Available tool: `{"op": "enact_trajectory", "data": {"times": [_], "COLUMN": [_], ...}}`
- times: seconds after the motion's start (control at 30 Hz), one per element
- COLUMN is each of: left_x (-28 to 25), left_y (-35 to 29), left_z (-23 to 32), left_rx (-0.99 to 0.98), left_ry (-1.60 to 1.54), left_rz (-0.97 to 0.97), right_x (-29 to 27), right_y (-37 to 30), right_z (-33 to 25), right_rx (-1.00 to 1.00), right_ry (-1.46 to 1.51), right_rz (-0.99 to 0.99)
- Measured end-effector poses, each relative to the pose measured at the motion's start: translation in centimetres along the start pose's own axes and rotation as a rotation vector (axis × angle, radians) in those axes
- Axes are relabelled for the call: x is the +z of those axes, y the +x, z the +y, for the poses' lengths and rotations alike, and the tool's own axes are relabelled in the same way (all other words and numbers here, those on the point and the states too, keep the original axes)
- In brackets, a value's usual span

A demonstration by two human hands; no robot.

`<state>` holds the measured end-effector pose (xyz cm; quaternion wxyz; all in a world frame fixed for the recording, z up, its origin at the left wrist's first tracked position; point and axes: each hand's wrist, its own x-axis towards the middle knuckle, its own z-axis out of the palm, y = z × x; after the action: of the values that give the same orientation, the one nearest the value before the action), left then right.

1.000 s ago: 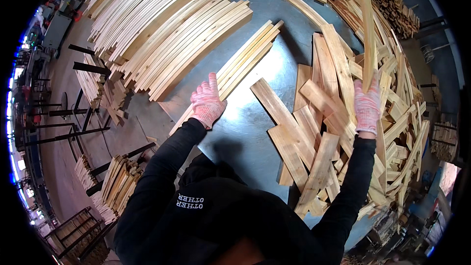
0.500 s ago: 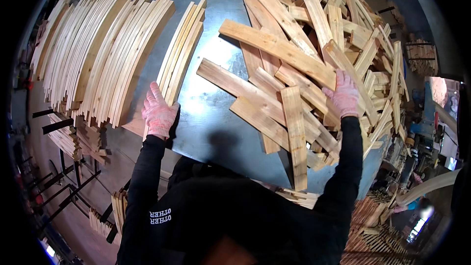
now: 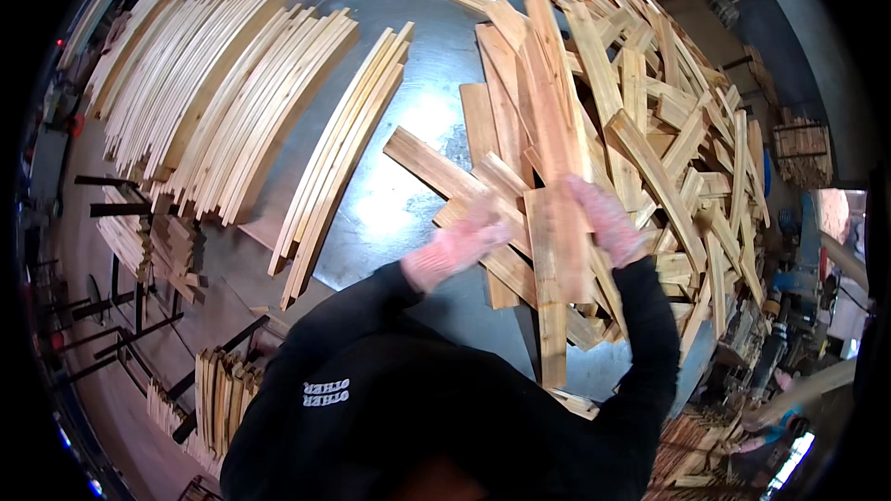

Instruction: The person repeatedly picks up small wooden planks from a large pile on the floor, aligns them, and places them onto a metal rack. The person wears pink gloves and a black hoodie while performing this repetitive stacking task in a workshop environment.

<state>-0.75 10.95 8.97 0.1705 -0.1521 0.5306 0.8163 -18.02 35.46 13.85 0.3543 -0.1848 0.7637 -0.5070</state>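
Observation:
A wooden board (image 3: 554,144), smeared by motion, stands out lengthwise over the pile, with my right hand (image 3: 610,223) closed on its right edge. My left hand (image 3: 457,243) is a short way left of that board, apart from it. Its gloved fingers are blurred but look stretched out, with nothing in them. Both hands wear pinkish-white gloves. Beneath the hands, loose boards (image 3: 436,162) lie crosswise on a blue-grey metal table (image 3: 367,223). One short plank (image 3: 549,343) sticks out over the near side of the pile.
A narrow row of boards on edge (image 3: 348,153) lies on the table's left part. Farther left stand wider rows of boards on edge (image 3: 278,116). A big jumbled heap of boards (image 3: 687,121) covers the right side. Black metal racks (image 3: 139,343) stand at lower left.
My left hand has left the narrow row and moved right, toward the pile. My right hand has swung the board from lying slantwise to lengthwise and brought it nearer. The view has shifted slightly.

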Motion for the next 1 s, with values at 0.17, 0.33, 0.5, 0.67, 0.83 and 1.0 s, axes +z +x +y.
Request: {"op": "enact_trajectory", "data": {"times": [0.17, 0.33, 0.5, 0.67, 0.83, 1.0], "left_x": [2.1, -2.6, -3.1, -6.8, -10.5, -13.0], "left_y": [2.4, 4.2, 3.3, -1.4, -4.4, -6.2], "left_z": [-0.8, -3.7, -3.9, -1.6, -1.3, -6.1], "left_rx": [-0.108, -0.151, -0.224, -0.068, -0.094, -0.097], "left_ry": [-0.476, -0.774, -0.794, -0.913, -0.751, -0.871], "left_rz": [-0.227, -0.127, -0.164, -0.405, -0.266, -0.053], "right_x": [7.2, 13.3, 17.1, 19.1, 22.2, 25.6], "right_y": [0.8, -2.2, -3.8, -4.3, -3.1, -3.3], "right_z": [3.4, 0.9, 1.7, 2.8, 5.2, 3.8], "right_rx": [-0.28, 0.309, 0.156, 0.204, 0.202, 0.213], "right_ry": [-0.632, 0.698, 1.245, 0.947, 0.877, 1.025], "right_rz": [0.169, 0.393, 0.063, 0.294, 0.26, 0.188]}}
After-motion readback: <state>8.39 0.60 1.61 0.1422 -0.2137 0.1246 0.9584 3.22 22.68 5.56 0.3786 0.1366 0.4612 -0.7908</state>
